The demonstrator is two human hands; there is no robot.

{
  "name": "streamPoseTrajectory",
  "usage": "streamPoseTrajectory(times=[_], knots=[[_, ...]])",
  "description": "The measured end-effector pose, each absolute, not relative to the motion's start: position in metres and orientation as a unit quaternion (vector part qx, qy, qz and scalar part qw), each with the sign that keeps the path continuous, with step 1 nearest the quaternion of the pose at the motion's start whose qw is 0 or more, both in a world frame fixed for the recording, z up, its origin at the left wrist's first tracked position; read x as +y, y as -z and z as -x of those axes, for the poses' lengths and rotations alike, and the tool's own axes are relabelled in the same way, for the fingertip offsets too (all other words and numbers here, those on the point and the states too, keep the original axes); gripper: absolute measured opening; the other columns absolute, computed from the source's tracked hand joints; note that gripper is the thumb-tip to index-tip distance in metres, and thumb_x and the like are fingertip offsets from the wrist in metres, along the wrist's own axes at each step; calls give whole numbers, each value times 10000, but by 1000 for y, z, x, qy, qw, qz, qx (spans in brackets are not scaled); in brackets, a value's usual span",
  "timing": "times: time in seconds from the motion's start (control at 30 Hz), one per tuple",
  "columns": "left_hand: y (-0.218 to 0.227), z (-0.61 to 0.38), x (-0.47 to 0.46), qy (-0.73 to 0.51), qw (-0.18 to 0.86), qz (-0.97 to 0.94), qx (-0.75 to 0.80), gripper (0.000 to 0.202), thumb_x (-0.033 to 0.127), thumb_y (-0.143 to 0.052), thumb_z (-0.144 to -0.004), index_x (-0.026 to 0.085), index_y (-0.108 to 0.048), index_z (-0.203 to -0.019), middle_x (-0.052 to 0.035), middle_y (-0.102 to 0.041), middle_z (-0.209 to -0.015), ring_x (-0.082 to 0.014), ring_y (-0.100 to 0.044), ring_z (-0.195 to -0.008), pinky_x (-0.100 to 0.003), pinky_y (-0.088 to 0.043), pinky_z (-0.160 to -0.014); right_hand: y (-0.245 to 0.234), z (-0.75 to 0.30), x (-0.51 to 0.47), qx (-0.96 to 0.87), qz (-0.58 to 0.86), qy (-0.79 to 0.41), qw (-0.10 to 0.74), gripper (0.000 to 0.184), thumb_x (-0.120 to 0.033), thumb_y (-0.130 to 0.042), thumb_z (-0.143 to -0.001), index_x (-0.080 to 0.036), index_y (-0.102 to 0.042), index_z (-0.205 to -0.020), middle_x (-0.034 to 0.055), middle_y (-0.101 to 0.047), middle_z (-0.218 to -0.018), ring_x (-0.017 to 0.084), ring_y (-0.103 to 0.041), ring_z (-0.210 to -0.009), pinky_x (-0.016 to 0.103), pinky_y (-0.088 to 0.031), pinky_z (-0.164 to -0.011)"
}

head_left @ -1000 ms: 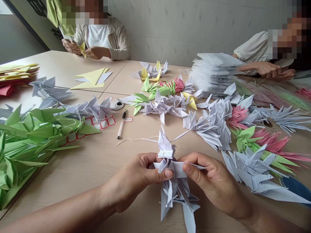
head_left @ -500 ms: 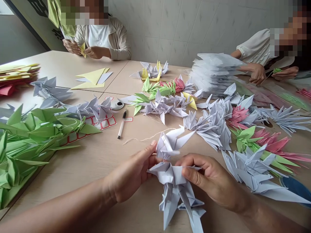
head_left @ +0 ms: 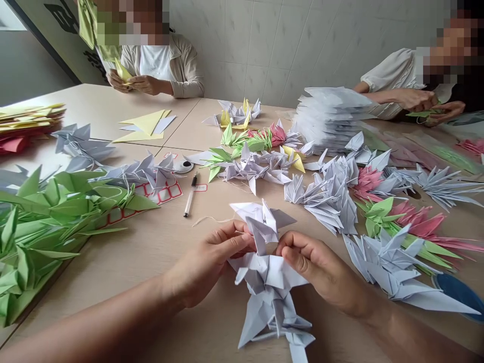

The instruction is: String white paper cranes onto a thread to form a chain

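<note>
My hands hold a string of pale lilac-white origami cranes upright over the wooden table [head_left: 124, 282]. My left hand [head_left: 212, 262] pinches the left side of the upper paper crane [head_left: 259, 224], its fingers curled around the paper. My right hand [head_left: 317, 267] grips the right side at the join between that crane and a lower paper crane [head_left: 268, 275]. Further cranes of the string [head_left: 272, 317] hang below my hands towards the table. A thin thread [head_left: 209, 220] trails left from the upper crane, and its attachment is hidden by my fingers.
Strings of green cranes [head_left: 49, 217] and lilac cranes [head_left: 325, 201] lie around me. A pen [head_left: 191, 194] lies beside a red-gridded label sheet [head_left: 162, 194]. A tall stack of folded paper [head_left: 328, 121] stands ahead. Two co-workers sit at the far side, handling paper.
The upper crane has turned and now sits closer to the lower crane. My hands have drawn in around the join, and less of the loose thread shows.
</note>
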State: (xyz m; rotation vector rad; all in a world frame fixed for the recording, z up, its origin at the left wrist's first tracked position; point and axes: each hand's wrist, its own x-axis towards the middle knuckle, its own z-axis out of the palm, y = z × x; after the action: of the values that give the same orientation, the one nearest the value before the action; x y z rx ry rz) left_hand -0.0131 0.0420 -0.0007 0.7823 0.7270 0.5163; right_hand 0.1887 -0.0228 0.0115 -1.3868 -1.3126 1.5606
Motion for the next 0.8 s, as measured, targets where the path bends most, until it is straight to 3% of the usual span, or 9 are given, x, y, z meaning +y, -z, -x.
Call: streamPoseTrajectory(times=[0.2, 0.33, 0.5, 0.6, 0.7, 0.8], knots=[[0, 16, 44, -246, 777, -473, 333, 202, 354, -703, -829, 160, -652, -841, 4, -612, -782, -107, -524, -686, -225, -406, -654, -2, -192, -21, -454, 523, -639, 335, 370, -537, -594, -891, -215, -552, -1069, 24, -605, -952, 163, -540, -892, 287, -420, -783], [0, 15, 43, -238, 764, -504, 325, 203, 340, -694, -842, 164, -592, -850, 12, -594, -780, -108, -514, -690, -230, -400, -643, 0, -192, -21, -427, 529, -639, 359, 345, -447, -665, -871, -228, -483, -1066, 10, -624, -926, 159, -594, -870, 289, -454, -771], [0, 15, 43, -227, 780, -481, 329, 341, 319, -646, -887, 242, -466, -1166, -1, -669, -880, -142, -584, -768, -268, -431, -719, 0, -191, -18, -447, 497, -641, 376, 500, -402, -609, -920, -256, -389, -1344, 42, -650, -1041, 181, -603, -1049, 345, -462, -921], [-3, 18, 44, -213, 753, -528, 329, 342, 387, -605, -909, 237, -542, -1210, -18, -659, -929, -164, -574, -853, -276, -423, -779, 0, -191, -19, -492, 503, -618, 352, 447, -406, -616, -912, -246, -492, -1310, 54, -640, -1095, 173, -601, -1003, 330, -483, -897], [-5, 21, 44, -232, 716, -562, 344, 312, 477, -516, -940, 231, -635, -1090, -30, -629, -1007, -192, -544, -959, -288, -408, -849, -1, -191, -21, -491, 512, -607, 359, 407, -431, -619, -901, -246, -562, -1259, 65, -656, -1111, 189, -610, -999, 336, -508, -873], [-6, 22, 44, -254, 724, -551, 327, 338, 496, -428, -973, 224, -628, -987, -19, -604, -967, -187, -525, -947, -297, -406, -867, -4, -190, -24, -506, 528, -579, 362, 367, -443, -615, -900, -238, -626, -1204, 76, -664, -1135, 215, -613, -1043, 363, -506, -909]])
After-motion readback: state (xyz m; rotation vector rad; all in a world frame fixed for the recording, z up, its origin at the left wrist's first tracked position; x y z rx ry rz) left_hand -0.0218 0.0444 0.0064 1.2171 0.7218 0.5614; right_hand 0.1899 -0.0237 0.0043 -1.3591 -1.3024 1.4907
